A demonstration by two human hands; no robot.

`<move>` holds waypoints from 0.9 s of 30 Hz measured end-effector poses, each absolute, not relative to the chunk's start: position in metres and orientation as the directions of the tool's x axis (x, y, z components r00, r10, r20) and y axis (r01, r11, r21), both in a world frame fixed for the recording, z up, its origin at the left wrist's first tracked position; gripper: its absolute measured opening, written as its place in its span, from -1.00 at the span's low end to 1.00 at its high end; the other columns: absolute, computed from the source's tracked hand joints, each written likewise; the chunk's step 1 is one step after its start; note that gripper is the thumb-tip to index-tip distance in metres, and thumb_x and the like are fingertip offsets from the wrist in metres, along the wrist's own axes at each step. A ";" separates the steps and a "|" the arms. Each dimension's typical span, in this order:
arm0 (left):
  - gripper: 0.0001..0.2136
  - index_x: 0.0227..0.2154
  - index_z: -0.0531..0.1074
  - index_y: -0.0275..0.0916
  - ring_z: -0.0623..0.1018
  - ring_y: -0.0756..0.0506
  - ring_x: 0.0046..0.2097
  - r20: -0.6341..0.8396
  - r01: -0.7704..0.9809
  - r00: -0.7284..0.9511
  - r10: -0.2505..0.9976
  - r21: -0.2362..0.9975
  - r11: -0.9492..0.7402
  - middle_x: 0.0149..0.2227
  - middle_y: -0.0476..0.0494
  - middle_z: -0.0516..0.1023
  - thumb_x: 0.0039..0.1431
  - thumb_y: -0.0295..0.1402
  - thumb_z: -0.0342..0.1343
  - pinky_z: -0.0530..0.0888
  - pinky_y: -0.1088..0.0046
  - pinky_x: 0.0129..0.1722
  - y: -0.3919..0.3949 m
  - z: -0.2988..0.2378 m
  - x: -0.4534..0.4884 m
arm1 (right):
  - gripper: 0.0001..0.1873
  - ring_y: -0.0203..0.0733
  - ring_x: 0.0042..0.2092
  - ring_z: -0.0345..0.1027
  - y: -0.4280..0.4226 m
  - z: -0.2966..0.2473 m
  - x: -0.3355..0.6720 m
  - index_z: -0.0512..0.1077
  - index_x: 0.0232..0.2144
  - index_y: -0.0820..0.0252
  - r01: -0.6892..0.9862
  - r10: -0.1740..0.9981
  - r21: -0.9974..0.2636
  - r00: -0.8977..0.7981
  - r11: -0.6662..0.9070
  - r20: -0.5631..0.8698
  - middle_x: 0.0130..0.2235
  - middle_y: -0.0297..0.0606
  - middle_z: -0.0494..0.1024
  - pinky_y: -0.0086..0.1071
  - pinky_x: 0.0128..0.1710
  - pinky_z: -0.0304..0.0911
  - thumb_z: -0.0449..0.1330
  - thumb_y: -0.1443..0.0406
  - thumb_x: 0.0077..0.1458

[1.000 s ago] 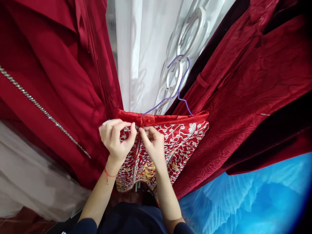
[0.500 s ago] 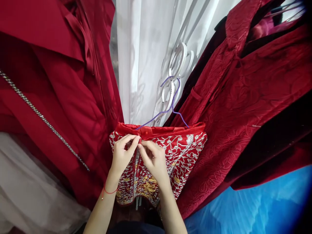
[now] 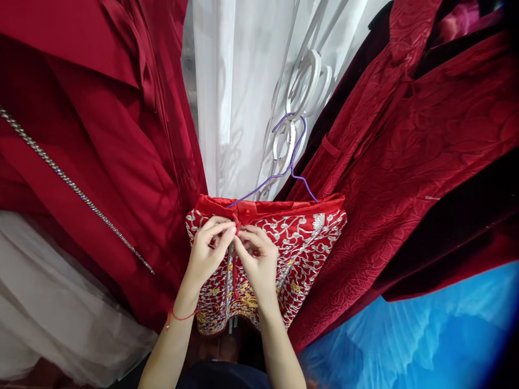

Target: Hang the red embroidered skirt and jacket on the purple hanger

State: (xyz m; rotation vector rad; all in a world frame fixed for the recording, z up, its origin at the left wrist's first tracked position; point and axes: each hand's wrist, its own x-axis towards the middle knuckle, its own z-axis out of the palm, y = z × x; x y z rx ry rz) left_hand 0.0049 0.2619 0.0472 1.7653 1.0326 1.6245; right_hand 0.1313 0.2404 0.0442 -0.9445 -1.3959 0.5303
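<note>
Both hands meet at the top centre of a red embroidered garment (image 3: 300,243), which hangs on a thin purple wire hanger (image 3: 290,167) between other clothes. Left hand (image 3: 208,251) & right hand (image 3: 257,259) are both pinched on a small red fastening (image 3: 236,221) just below the plain satin neckband, fingertips touching, each hand closed in a fine grip on the cloth edges there. Garment fabric is stiff-looking, thick w/ silver scroll embroidery and gold motifs lower down; a silver-trimmed seam runs down the centre front between the hands. A thin red string bracelet (image 3: 178,316) sits on the left wrist.

To the left hangs a smooth red satin dress (image 3: 101,151) w/ a diagonal line of sparkly rhinestone trim (image 3: 73,186); below it, sheer white tulle (image 3: 60,313). To the right, a dark red textured robe (image 3: 405,178), embossed pattern, velvety dark edge. Behind, a white gauzy curtain (image 3: 235,97) over curved white metal grillwork. Bottom right, ruffled bright blue fabric (image 3: 405,335).
</note>
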 end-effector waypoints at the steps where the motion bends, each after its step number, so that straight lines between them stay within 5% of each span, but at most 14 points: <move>1: -0.82 -0.23 0.61 -0.20 0.53 -0.02 -0.26 0.574 0.194 -0.030 0.818 0.806 -0.559 -0.16 -0.15 0.54 0.20 -0.27 0.18 0.43 0.55 -0.40 0.261 0.048 0.006 | -0.87 -0.28 -0.33 0.46 0.239 0.042 0.129 0.60 -0.26 0.12 0.247 0.777 -0.786 0.157 0.567 0.609 -0.15 -0.22 0.56 -0.39 -0.33 0.40 0.26 0.28 0.15; 6: -0.81 -0.27 0.56 -0.22 0.56 -0.04 -0.24 0.499 0.119 -0.079 0.863 0.864 -0.489 -0.25 -0.11 0.57 0.17 -0.20 0.22 0.44 0.55 -0.37 0.261 0.048 0.010 | -0.82 -0.20 -0.17 0.47 0.229 0.039 0.127 0.55 -0.16 0.10 0.345 0.729 -0.704 0.077 0.621 0.680 -0.13 -0.20 0.55 -0.34 -0.19 0.39 0.18 0.32 0.20; 11: -0.81 -0.26 0.46 -0.23 0.58 -0.04 -0.27 0.431 -0.031 -0.051 0.901 0.901 -0.433 -0.34 -0.08 0.59 0.20 -0.20 0.18 0.49 0.50 -0.26 0.264 0.047 0.020 | -0.88 -0.37 -0.45 0.34 0.227 0.032 0.137 0.50 -0.27 0.12 0.229 0.839 -0.824 0.054 0.518 0.542 -0.30 -0.32 0.50 -0.46 -0.48 0.23 0.18 0.25 0.23; 15: -0.81 -0.24 0.43 -0.22 0.57 -0.01 -0.32 0.451 -0.129 -0.157 0.879 0.873 -0.471 -0.35 -0.05 0.57 0.19 -0.22 0.19 0.48 0.52 -0.28 0.267 0.043 0.032 | -0.76 -0.47 -0.61 0.12 0.225 0.016 0.151 0.33 -0.11 0.08 0.064 0.925 -0.932 0.109 0.358 0.363 -0.35 -0.45 0.42 -0.51 -0.64 0.03 0.20 0.19 0.19; 19: -0.79 -0.22 0.47 -0.22 0.57 0.00 -0.31 0.468 -0.145 -0.250 0.848 0.848 -0.510 -0.34 -0.05 0.57 0.16 -0.22 0.23 0.49 0.53 -0.28 0.273 0.037 0.034 | -0.88 -0.44 -0.60 0.07 0.210 0.022 0.172 0.37 -0.32 0.14 0.332 0.949 -0.891 -0.159 0.311 0.272 -0.51 -0.49 0.35 -0.51 -0.61 -0.02 0.14 0.23 0.23; 21: -0.79 -0.23 0.48 -0.23 0.58 0.00 -0.31 0.474 -0.140 -0.244 0.846 0.846 -0.514 -0.34 -0.06 0.58 0.15 -0.23 0.24 0.49 0.53 -0.28 0.275 0.035 0.032 | -0.76 -0.43 -0.59 0.08 0.198 0.040 0.180 0.37 -0.49 0.16 0.427 0.903 -0.815 -0.350 0.392 0.251 -0.60 -0.49 0.30 -0.50 -0.57 0.00 0.13 0.24 0.23; 24: -0.77 -0.25 0.48 -0.25 0.57 0.00 -0.35 0.450 -0.156 -0.192 0.872 0.863 -0.480 -0.38 -0.06 0.57 0.13 -0.20 0.25 0.48 0.54 -0.33 0.275 0.033 0.030 | -0.77 -0.42 -0.60 0.12 0.192 0.079 0.184 0.47 -0.45 0.14 0.330 0.831 -0.795 -0.428 0.509 0.355 -0.60 -0.46 0.36 -0.49 -0.58 0.06 0.16 0.21 0.23; 27: -0.71 -0.27 0.48 -0.26 0.55 0.01 -0.43 0.387 -0.194 -0.164 0.907 0.889 -0.415 -0.41 -0.06 0.58 0.09 -0.14 0.27 0.48 0.52 -0.41 0.270 0.031 0.031 | -0.70 -0.35 -0.54 0.30 0.214 0.119 0.179 0.56 -0.23 0.10 0.165 0.795 -0.785 -0.251 0.597 0.552 -0.44 -0.34 0.54 -0.44 -0.56 0.20 0.12 0.09 0.25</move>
